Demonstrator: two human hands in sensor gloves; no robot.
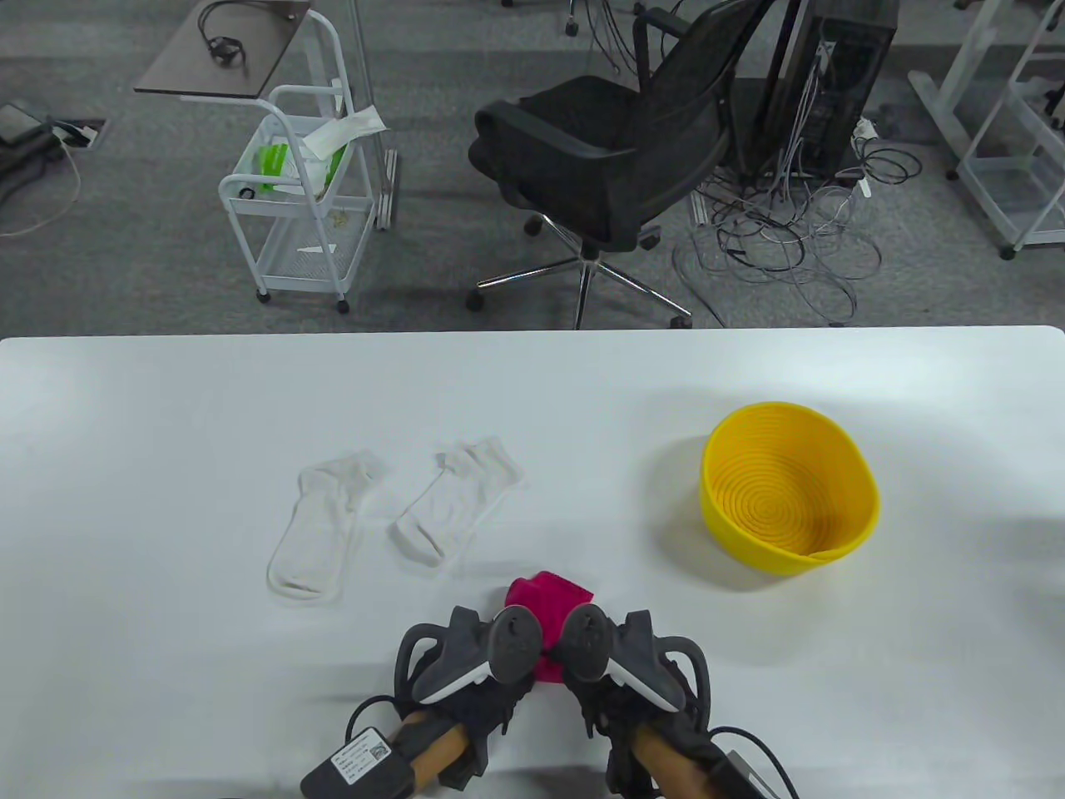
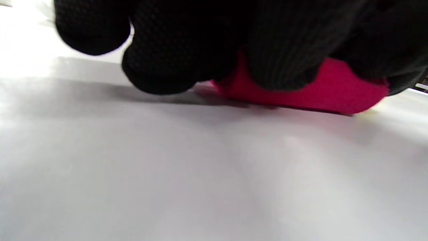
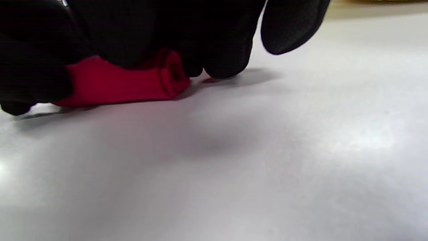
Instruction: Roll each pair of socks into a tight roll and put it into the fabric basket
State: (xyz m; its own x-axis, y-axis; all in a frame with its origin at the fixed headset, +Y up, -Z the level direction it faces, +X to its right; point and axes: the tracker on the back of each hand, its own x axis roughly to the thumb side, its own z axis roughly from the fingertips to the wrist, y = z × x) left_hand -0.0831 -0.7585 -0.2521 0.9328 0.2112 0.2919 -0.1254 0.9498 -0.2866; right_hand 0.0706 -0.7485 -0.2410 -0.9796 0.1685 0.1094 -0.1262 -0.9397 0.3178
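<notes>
From above, the trackers are hiding most of both hands, and only the far part of the pink sock roll (image 1: 551, 595) is showing between them, near the front edge of the white bench (image 1: 166, 399). The wrist views are filling that in: the left hand (image 2: 214, 43) is curling its gloved fingers (image 2: 157, 67) over the top of the roll (image 2: 301, 90), and the right hand (image 3: 150, 36) is doing the same from the other side, fingertips (image 3: 224, 63) reaching down to the bench beside the rolled end (image 3: 133, 82). Both hands are clamping on the one roll, side by side. The right wrist view alone is showing the spiral edge of the roll.

Counting: one pink roll, two loose white socks (image 1: 320, 524) (image 1: 458, 503) lying flat and just apart left of centre, and one yellow basket (image 1: 789, 498) standing empty to the right, well apart from the roll.

Beyond the bench, grey carpet is carrying a black office chair (image 1: 616, 158), a white wire cart (image 1: 299, 191), a tangle of cables (image 1: 790, 233) and a computer tower (image 1: 840, 75).
</notes>
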